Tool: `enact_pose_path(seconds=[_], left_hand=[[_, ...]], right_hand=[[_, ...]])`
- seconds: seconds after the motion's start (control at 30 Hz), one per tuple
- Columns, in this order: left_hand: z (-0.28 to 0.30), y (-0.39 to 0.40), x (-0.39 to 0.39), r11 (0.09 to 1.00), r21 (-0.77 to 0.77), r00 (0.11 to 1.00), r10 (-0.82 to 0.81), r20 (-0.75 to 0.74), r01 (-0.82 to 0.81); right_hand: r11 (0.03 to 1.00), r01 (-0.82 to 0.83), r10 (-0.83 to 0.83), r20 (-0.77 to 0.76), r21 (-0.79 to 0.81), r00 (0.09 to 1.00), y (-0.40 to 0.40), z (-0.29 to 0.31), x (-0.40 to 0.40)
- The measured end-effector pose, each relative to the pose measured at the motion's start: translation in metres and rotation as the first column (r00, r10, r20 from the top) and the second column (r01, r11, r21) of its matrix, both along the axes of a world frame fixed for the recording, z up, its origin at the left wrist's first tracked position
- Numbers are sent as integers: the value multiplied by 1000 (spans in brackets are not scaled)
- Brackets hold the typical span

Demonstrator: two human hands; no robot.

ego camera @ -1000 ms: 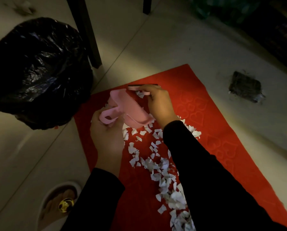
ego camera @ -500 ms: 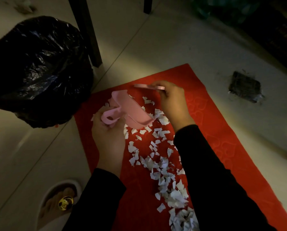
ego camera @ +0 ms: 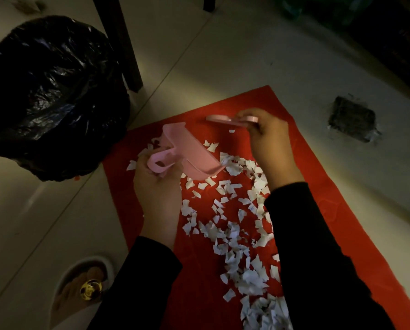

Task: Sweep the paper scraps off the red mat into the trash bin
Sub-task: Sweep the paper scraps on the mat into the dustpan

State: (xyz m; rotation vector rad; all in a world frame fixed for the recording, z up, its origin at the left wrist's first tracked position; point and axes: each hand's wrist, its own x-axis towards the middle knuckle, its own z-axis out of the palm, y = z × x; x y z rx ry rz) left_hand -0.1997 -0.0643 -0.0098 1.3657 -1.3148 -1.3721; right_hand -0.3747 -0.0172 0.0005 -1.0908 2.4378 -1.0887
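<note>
A red mat (ego camera: 330,177) lies on the pale tiled floor, strewn with several white paper scraps (ego camera: 232,232) down its middle. My left hand (ego camera: 156,186) grips the looped handle of a small pink dustpan (ego camera: 189,156), tilted, its lip touching the scraps near the mat's far end. My right hand (ego camera: 270,141) holds a small pink brush (ego camera: 230,120) above the mat, to the right of the pan. The trash bin (ego camera: 49,91), lined with a black plastic bag, stands on the floor left of the mat.
A dark chair leg (ego camera: 123,44) stands between the bin and the mat's far corner. A dark flat pad (ego camera: 351,117) lies on the floor to the right. A foot in a slipper (ego camera: 82,287) is at the lower left.
My right hand has carried the brush away from the dustpan to the right, uncovering scraps by the pan's lip. The left hand and pan have barely moved.
</note>
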Motion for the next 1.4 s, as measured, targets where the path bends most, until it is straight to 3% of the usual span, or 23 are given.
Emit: enact_pose_path(seconds=[0.27, 0.5, 0.77, 1.07, 1.27, 1.4], left_hand=[[-2, 5, 0, 1000, 8, 998, -24, 54, 23], [-5, 4, 2, 1000, 26, 999, -2, 42, 1], [0, 5, 8, 1000, 9, 999, -11, 47, 10], [0, 8, 17, 1000, 21, 1000, 11, 18, -11], [-1, 8, 26, 1000, 7, 996, 17, 83, -17], [-1, 18, 31, 1000, 11, 993, 5, 116, -6]], right_hand=[[991, -15, 9, 44, 133, 999, -1, -23, 2], [999, 39, -38, 40, -12, 998, -4, 5, -7], [985, -48, 37, 67, 166, 997, 8, -21, 8], [997, -22, 18, 47, 74, 999, -3, 6, 17], [981, -57, 40, 93, 187, 995, 23, -20, 44], [986, -9, -11, 115, 169, 993, 49, -13, 48]])
